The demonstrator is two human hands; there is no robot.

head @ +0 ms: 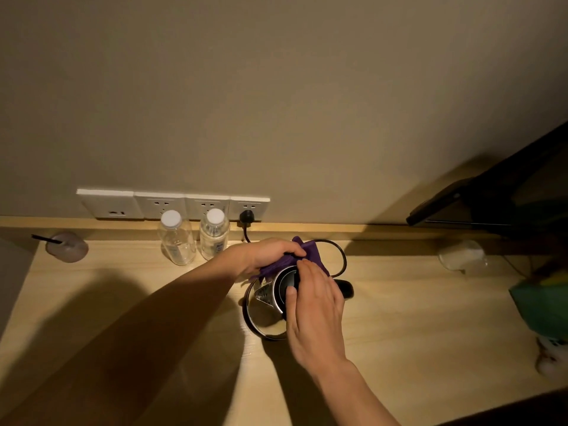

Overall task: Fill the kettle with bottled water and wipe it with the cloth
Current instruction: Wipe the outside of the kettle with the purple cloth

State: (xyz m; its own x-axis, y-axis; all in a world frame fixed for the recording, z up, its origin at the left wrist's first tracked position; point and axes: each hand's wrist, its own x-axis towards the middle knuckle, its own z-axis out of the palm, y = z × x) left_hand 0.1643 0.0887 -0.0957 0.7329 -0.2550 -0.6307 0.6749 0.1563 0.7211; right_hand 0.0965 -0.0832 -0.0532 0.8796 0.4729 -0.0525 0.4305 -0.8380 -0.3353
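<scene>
Kettle: the steel kettle stands on the wooden counter at lower centre of the frame, its dark lid down and black handle pointing right
Left hand: the left hand, just above the kettle in the frame, is closed on the purple cloth, pressing it to the kettle's far side
Right hand: the right hand lies flat over the lid and right flank with fingers straight, steadying, gripping nothing
Handling: polished steel looks slippery, and I judge it heavy if filled; the handle is the sure hold. The cloth is soft and limp, so a bunched fistful works best
Bottles: two capped clear bottles stand upper left of the kettle, by the wall sockets; the left bottle looks nearly empty, the right bottle looks to hold water, though I cannot be sure
Kettle contents: hidden under the lid
Cord: the black cord loops behind the kettle to a plug in the rightmost socket
Stage: probably wiping
</scene>
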